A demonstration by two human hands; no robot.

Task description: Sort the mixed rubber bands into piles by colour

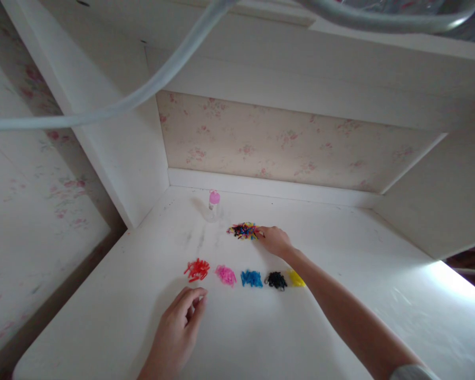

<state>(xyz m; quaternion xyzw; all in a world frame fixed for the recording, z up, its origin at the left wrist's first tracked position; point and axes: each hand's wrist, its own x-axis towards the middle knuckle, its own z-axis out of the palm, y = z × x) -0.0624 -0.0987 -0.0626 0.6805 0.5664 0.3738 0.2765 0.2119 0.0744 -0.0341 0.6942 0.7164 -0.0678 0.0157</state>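
Fingertips of my right hand [275, 240] are pinched at the right edge of a mixed pile of small coloured rubber bands [243, 230], with a dark band looped beside them. Curled, with thumb and index finger close together, my left hand [182, 319] rests just below the red rubber bands [198, 269]; what it holds, if anything, is hidden. To the right of the red heap, in a row, lie pink bands [226, 275], blue bands [252, 278], black bands [276, 280] and yellow bands [296, 278]. My right forearm partly covers the yellow heap.
A small clear bottle with a pink cap [214, 205] stands upright behind the piles on the white tabletop [237, 338]. White side panels and a shelf [301, 79] enclose the back. A pale curved tube [158, 79] crosses the upper foreground.
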